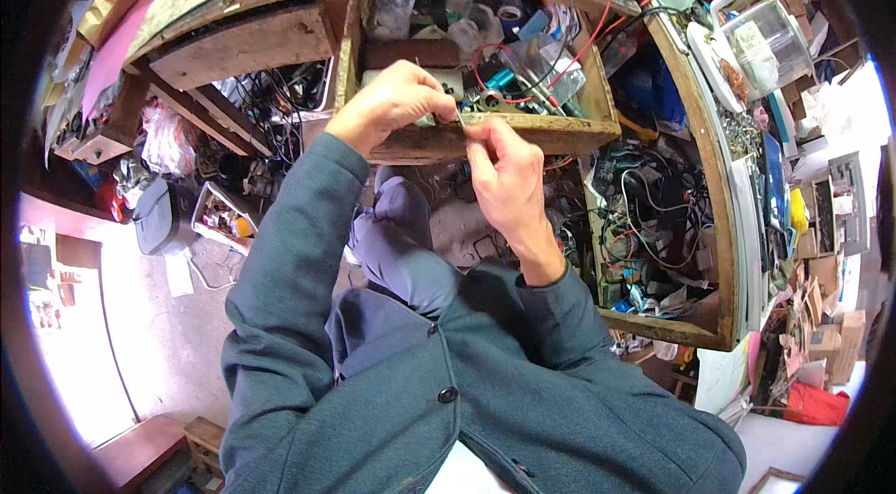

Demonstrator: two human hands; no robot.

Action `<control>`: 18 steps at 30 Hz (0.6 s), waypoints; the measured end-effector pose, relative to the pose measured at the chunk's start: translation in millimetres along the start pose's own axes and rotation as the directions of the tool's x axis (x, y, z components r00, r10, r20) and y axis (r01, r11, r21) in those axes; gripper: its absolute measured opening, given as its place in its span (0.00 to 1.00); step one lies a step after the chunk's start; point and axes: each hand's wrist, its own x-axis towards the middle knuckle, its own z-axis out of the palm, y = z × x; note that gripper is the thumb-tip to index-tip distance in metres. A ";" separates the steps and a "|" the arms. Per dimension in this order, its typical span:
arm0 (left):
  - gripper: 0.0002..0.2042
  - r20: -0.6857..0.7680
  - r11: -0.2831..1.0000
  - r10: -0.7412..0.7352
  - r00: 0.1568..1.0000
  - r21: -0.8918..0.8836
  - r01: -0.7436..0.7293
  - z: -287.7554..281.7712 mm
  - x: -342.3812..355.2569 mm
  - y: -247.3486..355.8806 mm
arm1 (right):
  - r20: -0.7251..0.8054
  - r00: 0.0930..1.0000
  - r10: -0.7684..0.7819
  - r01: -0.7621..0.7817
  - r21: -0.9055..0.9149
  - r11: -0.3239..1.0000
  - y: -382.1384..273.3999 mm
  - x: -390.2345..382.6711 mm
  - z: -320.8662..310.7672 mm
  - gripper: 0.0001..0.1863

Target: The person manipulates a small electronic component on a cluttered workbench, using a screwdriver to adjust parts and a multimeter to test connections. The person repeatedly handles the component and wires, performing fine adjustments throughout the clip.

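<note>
Both my hands meet over the front edge of an open wooden drawer point(560, 132). My left hand point(397, 100) is closed in a pinch, thumb and fingertips together. Just right of it, my right hand point(509, 172) pinches too, its fingertips almost touching the left ones. A thin, pale sliver of something point(460, 119) shows between the fingertips, too small to name. Behind the hands the drawer holds a brown block point(411, 53), a teal tool or tube point(501, 79), a red wire point(480, 60) and clear plastic bags point(558, 64).
A worn workbench point(215, 4) with tools and wires on top runs behind the drawer. Tangled cables fill a wooden-framed compartment point(653, 214) at right. A clear plastic container point(770, 41) stands at far right. Left on the floor are a dark bin point(165, 217) and a white tray point(222, 218).
</note>
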 end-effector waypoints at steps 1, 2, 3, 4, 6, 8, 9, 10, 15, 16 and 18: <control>0.08 0.021 1.000 0.014 1.000 0.007 -0.014 -2.0 2.1 -1.5 | 0.010 1.000 0.001 -0.001 -0.006 1.000 -1.1 5.9 1.0 0.05; 0.08 0.020 1.000 0.009 1.000 0.007 -0.009 -0.5 2.5 -3.4 | 0.008 1.000 0.026 -0.026 0.083 0.996 4.4 9.2 4.9 0.05; 0.08 0.018 1.000 0.004 1.000 0.007 -0.004 1.3 2.7 -5.2 | 0.009 0.999 0.037 -0.037 0.081 0.996 6.9 6.0 4.1 0.05; 0.08 0.009 1.000 0.002 1.000 0.010 -0.003 -0.4 1.6 -1.3 | 0.011 0.999 0.040 -0.041 0.082 0.996 7.7 6.4 4.0 0.04; 0.08 0.011 1.000 -0.020 1.000 0.012 0.020 -2.5 -2.0 7.0 | 0.011 0.998 0.070 -0.070 0.106 0.992 6.7 2.2 2.1 0.04; 0.08 0.027 1.000 -0.003 1.000 0.006 0.003 0.4 -1.5 3.7 | 0.007 0.998 0.062 -0.063 0.095 0.993 6.6 -1.3 1.6 0.04; 0.08 0.009 1.000 0.010 1.000 -0.002 -0.010 -0.6 1.6 -1.5 | 0.001 0.999 0.035 -0.035 0.075 0.997 5.1 0.9 2.7 0.05; 0.08 0.011 1.000 -0.003 1.000 -0.019 0.003 -0.6 2.1 -1.7 | -0.005 1.000 0.010 -0.009 0.053 0.999 3.4 2.5 2.5 0.05; 0.08 0.011 1.000 -0.003 1.000 0.028 0.003 -0.9 3.6 -2.3 | 0.018 0.999 0.041 -0.041 0.035 0.999 2.3 0.2 1.6 0.05; 0.08 0.012 1.000 0.002 1.000 0.015 -0.002 -0.7 3.6 -3.1 | 0.011 0.999 0.031 -0.032 0.039 0.999 4.1 -0.3 2.4 0.05; 0.08 0.015 1.000 0.012 1.000 -0.011 -0.012 -0.8 3.6 -3.8 | -0.002 1.000 0.012 -0.012 0.047 0.999 7.4 -0.9 4.1 0.05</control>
